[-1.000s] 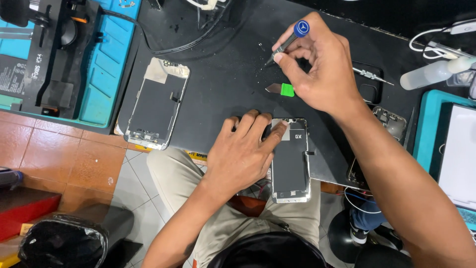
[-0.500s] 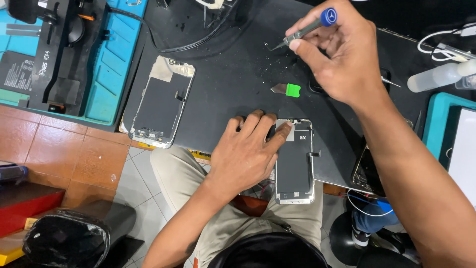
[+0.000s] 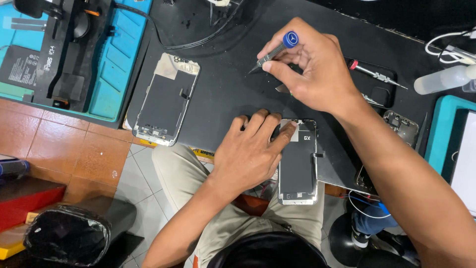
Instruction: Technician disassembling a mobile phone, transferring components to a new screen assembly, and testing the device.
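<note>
Right hand [image 3: 310, 69] raised over the black work mat [image 3: 223, 99], fingers curled and pinched together on a slim screwdriver [image 3: 272, 51] with a blue cap; tip angled down-left, clear of the mat. Left hand [image 3: 248, 154] laid flat at the mat's near edge, fingers spread slightly apart, fingertips [image 3: 287, 135] pressing the top left corner of a phone screen panel [image 3: 298, 161] lying back side up. Panel upright in the frame, lower end overhanging the mat's edge above the lap. Second screen panel [image 3: 166, 99] further left on the same mat, also back side up, tilted a little, well apart from both hands. Another screwdriver [image 3: 377, 74] with a red collar lying just beyond the right hand, partly hidden by it. Phone frame [image 3: 401, 126] to the right, mostly covered by the right forearm; possibly an opened chassis, hard to tell. Teal tool tray [image 3: 116, 74] at far left holding dark parts. White squeeze bottle [image 3: 444, 79] lying at the right edge. Black bin [image 3: 67, 238] on the floor, lower left.
</note>
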